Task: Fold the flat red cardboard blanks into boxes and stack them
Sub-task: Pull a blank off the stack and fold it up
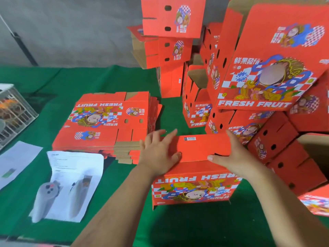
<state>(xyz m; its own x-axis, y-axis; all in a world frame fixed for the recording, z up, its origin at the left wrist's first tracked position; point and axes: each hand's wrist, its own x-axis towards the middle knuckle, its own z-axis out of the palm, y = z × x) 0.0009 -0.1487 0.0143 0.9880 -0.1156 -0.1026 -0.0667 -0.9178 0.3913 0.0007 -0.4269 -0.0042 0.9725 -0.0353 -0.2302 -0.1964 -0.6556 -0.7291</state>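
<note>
Green felt-like cloth covers the table [44, 82] from edge to edge, and behind it the room shows only a plain grey wall [71, 24] with a dark pole [25, 49] leaning across its left part.

I take the box I am folding [195, 184] as my landmark. It stands on the cloth right in front of me, its printed "FRESH FRUIT" side facing me upside down. My left hand [158, 154] lies on the left end of its top flap, fingers straight and spread, pressing flat rather than gripping. My right hand [233, 154] sits on the flap's right end, fingers stretched along the edge with the thumb tucked under it; I cannot tell whether it truly pinches the flap.

Left of the box, just beside my left hand, lies the stack of flat blanks [106, 125], printed side up. Further left and nearer me lie white sheets of paper [74, 175], and on them a grey controller [48, 193] and a second grey device [81, 191] beside it. At the far left edge of the table stands a wire crate [14, 111].

Behind the box and to its right rise the finished boxes [267, 68], piled unevenly, some leaning, one large one tilted with its print toward me. More folded ones [284, 154] lie low at the right, touching each other.
</note>
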